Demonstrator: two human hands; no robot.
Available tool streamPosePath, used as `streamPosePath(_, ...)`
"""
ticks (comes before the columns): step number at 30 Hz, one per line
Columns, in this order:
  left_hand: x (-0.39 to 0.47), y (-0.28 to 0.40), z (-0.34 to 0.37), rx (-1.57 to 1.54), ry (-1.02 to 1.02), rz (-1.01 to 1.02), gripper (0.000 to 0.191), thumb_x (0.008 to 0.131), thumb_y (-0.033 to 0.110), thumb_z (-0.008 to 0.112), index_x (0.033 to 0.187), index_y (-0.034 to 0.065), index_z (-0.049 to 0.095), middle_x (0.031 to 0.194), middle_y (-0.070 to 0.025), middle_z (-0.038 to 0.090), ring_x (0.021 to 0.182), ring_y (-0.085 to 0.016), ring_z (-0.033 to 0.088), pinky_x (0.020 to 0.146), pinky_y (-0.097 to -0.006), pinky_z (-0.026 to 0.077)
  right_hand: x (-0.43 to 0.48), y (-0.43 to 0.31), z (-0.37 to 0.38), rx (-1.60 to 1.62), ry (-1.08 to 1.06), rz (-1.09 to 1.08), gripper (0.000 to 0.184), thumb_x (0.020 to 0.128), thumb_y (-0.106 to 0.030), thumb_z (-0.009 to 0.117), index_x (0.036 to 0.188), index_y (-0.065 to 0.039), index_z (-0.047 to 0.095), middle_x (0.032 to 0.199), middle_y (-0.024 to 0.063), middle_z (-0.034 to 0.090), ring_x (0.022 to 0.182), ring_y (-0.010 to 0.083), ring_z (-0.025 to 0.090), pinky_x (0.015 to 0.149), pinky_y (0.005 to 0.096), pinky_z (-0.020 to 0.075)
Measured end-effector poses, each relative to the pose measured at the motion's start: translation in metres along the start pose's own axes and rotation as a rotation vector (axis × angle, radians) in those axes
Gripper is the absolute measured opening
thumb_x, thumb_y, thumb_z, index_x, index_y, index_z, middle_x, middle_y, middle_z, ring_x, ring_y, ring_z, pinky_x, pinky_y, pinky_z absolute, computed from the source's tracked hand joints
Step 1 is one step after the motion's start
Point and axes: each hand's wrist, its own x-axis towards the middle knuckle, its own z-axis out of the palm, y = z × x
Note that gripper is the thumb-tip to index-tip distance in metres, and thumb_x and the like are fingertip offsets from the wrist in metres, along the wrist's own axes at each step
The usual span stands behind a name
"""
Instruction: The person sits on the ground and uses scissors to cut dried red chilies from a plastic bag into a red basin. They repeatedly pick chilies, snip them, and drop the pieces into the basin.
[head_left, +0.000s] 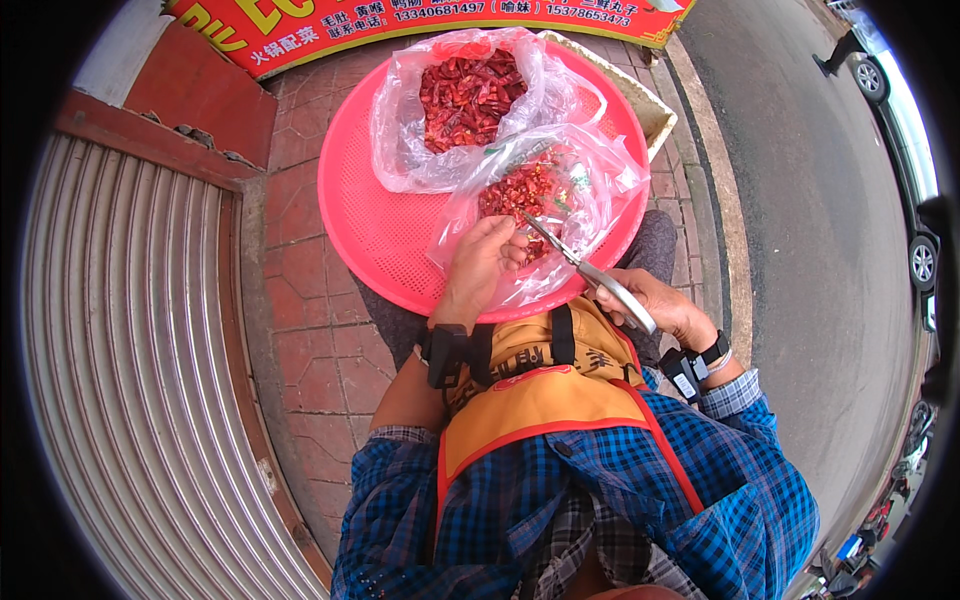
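Observation:
My right hand (651, 296) is closed around the metal handles of scissors (556, 241), which point up and left over the near plastic bag. Beside the scissor tips is my left hand (489, 251), its fingers curled together; whether a chili is pinched between them I cannot tell. Under both lies an open clear plastic bag (450, 241) with small cut pieces of dried red chili (517, 189). Behind it, a second clear bag (391, 154) stands open, filled with larger dried red chilies (474, 97). Both bags rest in a round pink perforated plastic basket (346, 176) above my knees.
A white foam box (660, 124) shows under the basket's far right rim. A red sign with writing (450, 19) stands at the far side. To the left is a corrugated metal shutter (135, 352); to the right run a kerb (724, 202) and a road with a parked car (892, 135).

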Motion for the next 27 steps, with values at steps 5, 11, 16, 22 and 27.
streamPosePath(5, 0.0001, 0.0004, 0.0015, -0.013, 0.006, 0.002, 0.016, 0.096, 0.02, 0.054, 0.1, 0.0049, 0.056, 0.08, -0.0029, 0.062, 0.065, -0.008, 0.057, 0.06, -0.0221, 0.045, -0.0006, -0.001, 0.0009, -0.048, 0.01, 0.033, 0.045, 0.09, -0.045, 0.061, 0.107, -0.004, 0.059, 0.078, -0.0075, 0.049, 0.067, 0.0024, 0.044, 0.059, 0.0183, 0.0404)
streamPosePath(11, -0.0005, -0.0004, 0.0039, 0.005, 0.009, 0.019, 0.016, 0.095, 0.021, 0.056, 0.098, 0.0047, 0.057, 0.079, -0.0023, 0.062, 0.063, -0.008, 0.056, 0.059, -0.0218, 0.045, -0.0007, -0.0013, 0.003, -0.05, 0.018, 0.042, 0.047, 0.09, -0.046, 0.062, 0.11, -0.004, 0.059, 0.08, -0.0077, 0.051, 0.068, 0.0019, 0.045, 0.059, 0.0179, 0.0405)
streamPosePath(16, -0.0014, -0.0019, 0.0048, 0.023, 0.011, 0.015, 0.017, 0.095, 0.022, 0.057, 0.098, 0.0047, 0.057, 0.078, -0.0019, 0.061, 0.063, -0.008, 0.056, 0.058, -0.0216, 0.045, 0.0014, 0.0018, 0.0091, -0.025, 0.067, -0.081, 0.042, 0.09, -0.048, 0.061, 0.091, -0.006, 0.062, 0.065, -0.0077, 0.044, 0.059, 0.0024, 0.039, 0.05, 0.0213, 0.0301)
streamPosePath(22, -0.0028, -0.0015, 0.0063, 0.061, 0.023, 0.05, 0.017, 0.096, 0.021, 0.056, 0.096, 0.0051, 0.058, 0.077, -0.0018, 0.061, 0.062, -0.008, 0.055, 0.057, -0.021, 0.045, 0.0007, -0.0003, 0.0066, 0.022, 0.017, -0.015, 0.042, 0.09, -0.045, 0.062, 0.101, -0.005, 0.06, 0.074, -0.0078, 0.048, 0.064, 0.0013, 0.045, 0.056, 0.0185, 0.0386)
streamPosePath(27, -0.0045, -0.0016, 0.0085, 0.121, 0.02, 0.088, 0.017, 0.096, 0.022, 0.056, 0.093, 0.0056, 0.058, 0.076, -0.0015, 0.061, 0.062, -0.007, 0.055, 0.057, -0.0205, 0.045, 0.0015, -0.0003, 0.01, 0.038, 0.047, -0.075, 0.04, 0.09, -0.047, 0.061, 0.086, -0.007, 0.06, 0.064, -0.0083, 0.043, 0.057, 0.0016, 0.038, 0.049, 0.0204, 0.0291)
